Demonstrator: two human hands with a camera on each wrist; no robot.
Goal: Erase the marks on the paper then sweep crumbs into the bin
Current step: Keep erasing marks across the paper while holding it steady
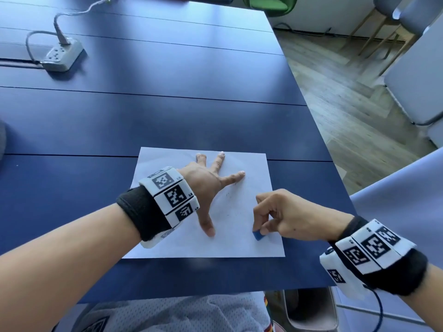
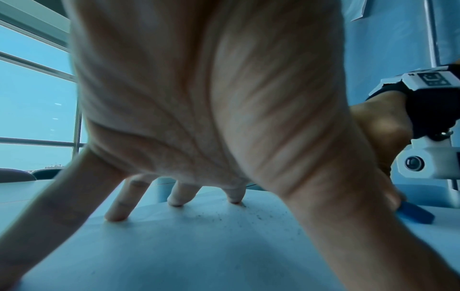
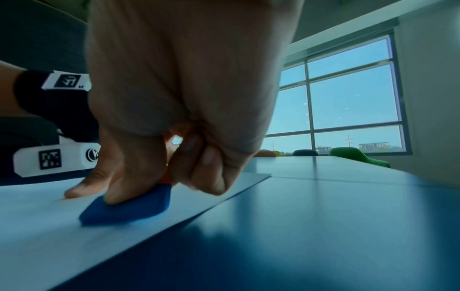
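Observation:
A white sheet of paper (image 1: 239, 245) lies near the front edge of the blue table (image 1: 167, 111). My left hand (image 1: 206, 185) is spread flat on it, fingertips (image 2: 175, 202) and thumb pressing the sheet down. Small dark eraser crumbs (image 1: 231, 213) are scattered between thumb and forefinger, and the crumbs (image 2: 219, 216) show in the left wrist view too. My right hand (image 1: 275, 216) pinches a blue eraser (image 1: 258, 235) against the paper near its lower right corner. In the right wrist view the eraser (image 3: 129, 206) lies flat under thumb and finger. No bin is in view.
A grey power strip (image 1: 62, 55) with a cable sits at the table's far left. The table's right edge (image 1: 318, 130) drops to a wooden floor with grey chairs (image 1: 417, 75). A chair (image 1: 309, 310) stands below the front edge.

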